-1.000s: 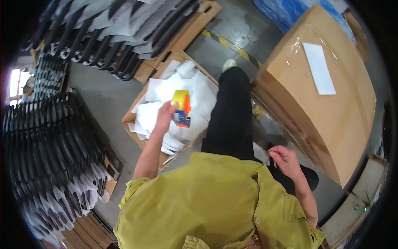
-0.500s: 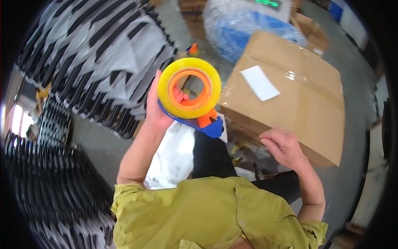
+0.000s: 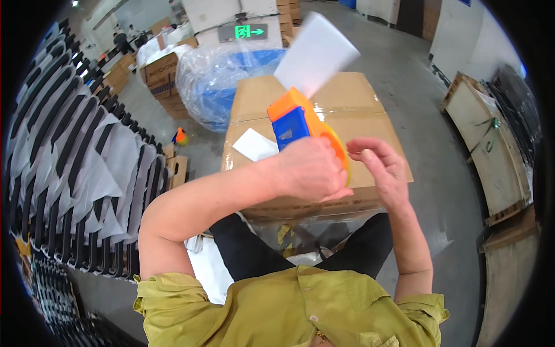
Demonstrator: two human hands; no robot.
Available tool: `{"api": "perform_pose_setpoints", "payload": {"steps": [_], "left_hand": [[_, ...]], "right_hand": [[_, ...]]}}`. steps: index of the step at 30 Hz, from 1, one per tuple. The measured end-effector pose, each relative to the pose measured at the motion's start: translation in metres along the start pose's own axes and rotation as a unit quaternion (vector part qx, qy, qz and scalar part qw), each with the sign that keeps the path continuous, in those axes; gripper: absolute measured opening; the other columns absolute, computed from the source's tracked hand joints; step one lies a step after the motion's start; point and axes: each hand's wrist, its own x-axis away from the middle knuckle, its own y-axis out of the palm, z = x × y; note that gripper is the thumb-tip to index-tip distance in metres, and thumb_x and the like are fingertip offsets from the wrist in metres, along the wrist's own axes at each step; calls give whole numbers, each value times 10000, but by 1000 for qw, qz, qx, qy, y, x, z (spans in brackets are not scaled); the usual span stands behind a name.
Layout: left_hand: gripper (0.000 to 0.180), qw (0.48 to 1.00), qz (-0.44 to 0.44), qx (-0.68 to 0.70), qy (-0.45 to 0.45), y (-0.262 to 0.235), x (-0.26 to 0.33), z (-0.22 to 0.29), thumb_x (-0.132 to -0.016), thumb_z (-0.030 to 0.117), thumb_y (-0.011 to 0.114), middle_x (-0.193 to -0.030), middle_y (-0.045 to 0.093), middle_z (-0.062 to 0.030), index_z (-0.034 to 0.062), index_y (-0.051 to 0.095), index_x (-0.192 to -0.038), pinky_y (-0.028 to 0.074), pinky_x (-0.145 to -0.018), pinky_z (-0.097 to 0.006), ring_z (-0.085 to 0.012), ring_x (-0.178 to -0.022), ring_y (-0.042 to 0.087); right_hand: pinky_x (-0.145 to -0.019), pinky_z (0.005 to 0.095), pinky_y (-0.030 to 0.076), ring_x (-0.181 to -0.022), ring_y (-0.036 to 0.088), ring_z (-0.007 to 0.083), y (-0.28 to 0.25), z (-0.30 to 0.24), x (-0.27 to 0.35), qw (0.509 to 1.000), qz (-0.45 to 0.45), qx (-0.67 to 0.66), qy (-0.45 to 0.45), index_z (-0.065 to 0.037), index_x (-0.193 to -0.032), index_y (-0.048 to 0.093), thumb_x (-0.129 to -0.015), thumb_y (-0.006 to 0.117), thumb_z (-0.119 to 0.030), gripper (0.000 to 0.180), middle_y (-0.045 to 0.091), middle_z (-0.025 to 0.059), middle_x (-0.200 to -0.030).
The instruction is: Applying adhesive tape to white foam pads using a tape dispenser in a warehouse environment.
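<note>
Head view: left hand [image 3: 315, 170] has a full grip, fingers wrapped round the tape dispenser [image 3: 291, 128], held up, carton [image 3: 364, 124] beyond; right hand [image 3: 384, 173] is just beside, fingers curled, cannot tell if pinching anything. Dispenser looks light, stiff, smooth plastic; best taken by its frame, clear of the orange end.

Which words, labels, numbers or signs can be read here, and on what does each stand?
Sign on white panel: green running figure, arrow pointing right, no words.
Tape dispenser in the left hand: pale mark, too small to read.
Stacked cartons and the large carton: dark marks, too blurred to read.
</note>
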Motion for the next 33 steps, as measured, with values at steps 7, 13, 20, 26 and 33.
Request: {"api": "perform_pose_setpoints", "payload": {"steps": [7, 13, 20, 26, 33], "left_hand": [[163, 980, -140, 5, 141, 36, -16, 17, -584, 206, 563, -484, 538, -59, 101, 553, -460, 409, -428, -345, -226, -487, 557], [81, 959, -153, -44, 232, 53, -9, 25, -519, 180, 565, -500, 553, -54, 113, 579, -478, 413, -437, -332, -215, -493, 559], [175, 987, 130, -30, 87, 11, 17, 25, -590, 149, 593, -734, 565, -34, 103, 599, -758, 461, -624, -298, -192, -676, 558], [184, 939, 18, -46, -341, 49, 138, -44, -721, 195, 629, -855, 621, -71, 62, 604, -846, 470, -676, -332, -237, -785, 594], [268, 951, -20, -36, -308, 134, 143, -56, -726, 262, 603, -892, 538, -89, 54, 532, -879, 426, -687, -367, -256, -839, 536]], "right_hand": [[-794, 281, 441, -874, 552, 132, 10, 21, -8, 902, -173, -248, 307, 12, -1027, 558, -889, 464, -363, 411, 597, 68, -946], [-758, 311, 473, -831, 579, 168, 23, 48, -7, 848, -171, -347, 361, 1, -1012, 552, -832, 571, -246, 306, 598, 90, -936], [-749, 302, 485, -820, 584, 146, -6, 47, 8, 914, -96, -244, 310, 10, -1102, 489, -751, 613, -148, 404, 589, 67, -940], [-733, 257, 456, -807, 568, 119, -51, 25, 26, 950, -63, -123, 280, 19, -1107, 505, -713, 632, -184, 462, 590, 71, -957], [-767, 252, 452, -826, 586, 145, -62, 16, 36, 955, -62, -43, 286, 61, -1047, 546, -602, 686, -226, 548, 611, 115, -975]]}}
